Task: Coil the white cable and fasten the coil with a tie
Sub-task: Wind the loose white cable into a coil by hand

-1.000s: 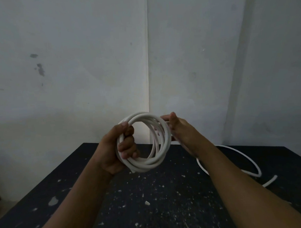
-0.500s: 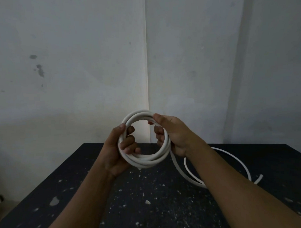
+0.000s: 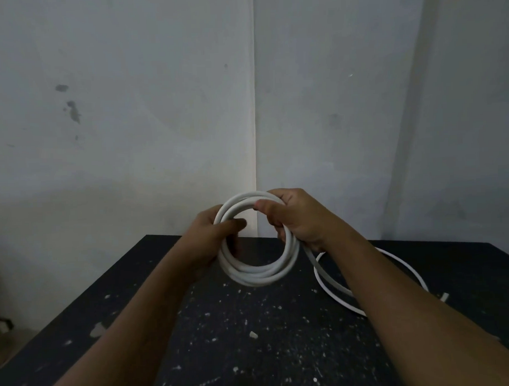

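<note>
Both forearms reached in from the bottom edge over the dark, paint-speckled surface (image 3: 253, 351). A small pale chip (image 3: 253, 334) lay on it near centre, other flecks scattered around.

Further out, the coil (image 3: 259, 272) was held up above the surface, several loops, roughly upright, lower arc a bit motion-blurred. Left hand (image 3: 211, 234) had its grip clenched on the coil's left side, thumb lying across the strands. Right hand (image 3: 297, 220) had its grip closed on the upper-right of the coil, thumb on the inside of the ring, fingers wrapped over the outside.

From under the right hand the loose tail (image 3: 328, 285) dropped to the surface and swept right in one wide loop; the cable end (image 3: 444, 296) lay on the surface just right of the forearm. Part of the tail was hidden behind that arm.

Step, judged: coiling, not done; about one more loop's worth of cable looked left uncoiled. No tie visible anywhere in view.

Next move likely needed: left grip keeps the bundle pinned so loops don't spring apart, right hand slides down the tail, brings it round and lays it into the ring at matching size. Then a tie has to be found; where it was, cannot tell.

Beyond the surface: plain grey walls meeting at a corner (image 3: 255, 135), a few dark marks (image 3: 73, 111) on the left wall.
</note>
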